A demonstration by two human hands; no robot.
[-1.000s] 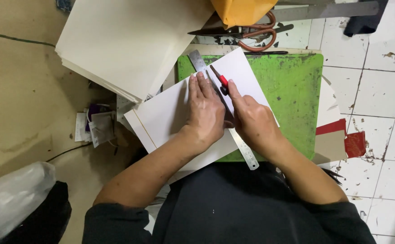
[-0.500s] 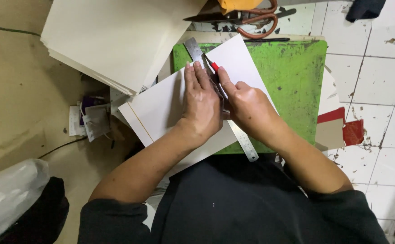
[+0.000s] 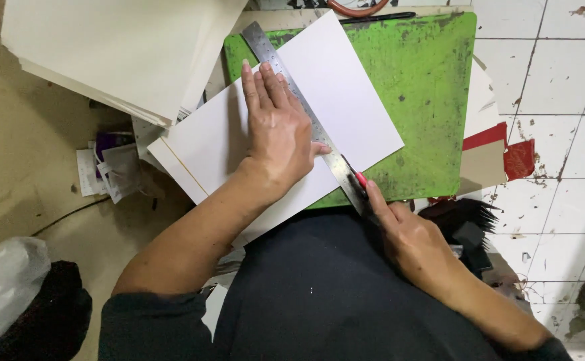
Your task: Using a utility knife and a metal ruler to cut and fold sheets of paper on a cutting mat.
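- Right hand (image 3: 413, 244) clenched on a red-tipped cutter (image 3: 359, 179), blade end at the near edge of the white sheet (image 3: 292, 134), beside the lower end of the steel ruler (image 3: 306, 113).
- Compared with half a second ago: cutter drawn from mid-ruler, beside the left hand, down to the near edge; right hand now well clear of the left. Judged: one cutting stroke along the ruler at or near its end.
- Left hand (image 3: 279, 127) flat, fingers spread, pressing the ruler and sheet down; nothing grasped, palm only bearing on them. Placement unchanged from earlier frames.
- White sheet lying slanted across the green cutting mat (image 3: 433, 87), ruler running diagonally over it from far left to near right.
- Stack of cream sheets (image 3: 118, 53) at far left, overlapping the mat's corner.
- Small packets and wrappers, white and purple (image 3: 108, 167), on the floor left of the sheet; print too small to tell.
- Red and brown card scraps (image 3: 496, 154) at the mat's right edge, on the tiled floor (image 3: 560, 80).
- Clear plastic bag (image 3: 1, 287) at lower left.
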